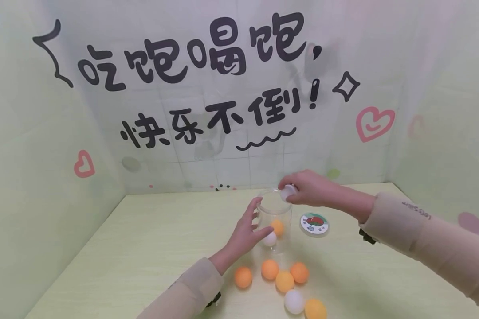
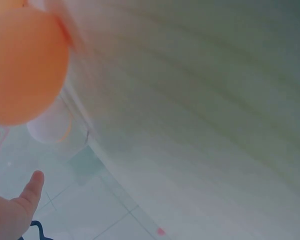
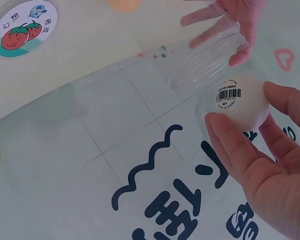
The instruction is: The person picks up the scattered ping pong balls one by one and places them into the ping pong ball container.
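At the lower left and lower right of the head view, I note beige sleeves entering the frame. At bottom, right of centre, six loose balls lie on the table. Nearest is a pale orange ball, cut by the frame edge, with a loose white ball just beside it. Behind these are another pale ball and three deeper orange balls, the leftmost set apart.

Next, right of centre, a clear jar stands upright. The left hand holds it in a wide grip, thumb across the front. Low inside I count a lower white ball and, above it, an inner orange ball.

Just right of the jar, a disc lies flat, tomato print upward. Above it, the right hand pinches a held white ball in a narrow grip, at the right side of the jar's rim. I cannot tell whether ball and rim touch.

Farthest, a pale backdrop carries black lettering across the upper centre.
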Demonstrator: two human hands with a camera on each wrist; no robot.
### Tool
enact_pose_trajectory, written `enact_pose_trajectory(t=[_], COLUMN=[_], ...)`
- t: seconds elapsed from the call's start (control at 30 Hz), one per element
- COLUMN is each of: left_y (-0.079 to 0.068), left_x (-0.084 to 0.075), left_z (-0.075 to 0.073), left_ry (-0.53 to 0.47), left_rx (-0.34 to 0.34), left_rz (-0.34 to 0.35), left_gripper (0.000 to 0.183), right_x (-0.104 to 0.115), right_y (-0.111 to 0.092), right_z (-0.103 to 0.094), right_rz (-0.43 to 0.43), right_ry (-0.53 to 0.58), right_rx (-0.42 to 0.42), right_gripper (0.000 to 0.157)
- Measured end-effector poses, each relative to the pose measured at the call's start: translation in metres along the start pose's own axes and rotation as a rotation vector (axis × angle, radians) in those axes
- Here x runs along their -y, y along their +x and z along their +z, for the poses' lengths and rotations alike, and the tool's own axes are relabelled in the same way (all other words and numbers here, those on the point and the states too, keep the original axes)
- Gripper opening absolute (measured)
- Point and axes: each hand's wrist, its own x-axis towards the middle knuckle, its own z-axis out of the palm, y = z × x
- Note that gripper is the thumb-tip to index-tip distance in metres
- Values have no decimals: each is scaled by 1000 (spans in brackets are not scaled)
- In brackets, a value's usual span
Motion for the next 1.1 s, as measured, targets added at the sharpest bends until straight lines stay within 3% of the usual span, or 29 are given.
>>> enact_pose_trajectory(t=[0.7,0.83,0.93,1.1], left_y=[0,-6,-6,1], left_x=[-2,-24,-28,-3], left_z=[-1,-5,-6,0], left_ry=[17,-2,-10,-2], left_rx=[-1,6,10,-1], left_rz=[-15,-13,-20,-9], left_gripper=[74,71,70,73], right_x=[0,0,1,1], right_y=[16,17,18,20], right_z=[18,22,24,27], right_rz=[24,37,49,47], right_ry=[51,56,52,48], right_rx=[-11,4,18,17], right_gripper=[27,28,28,29])
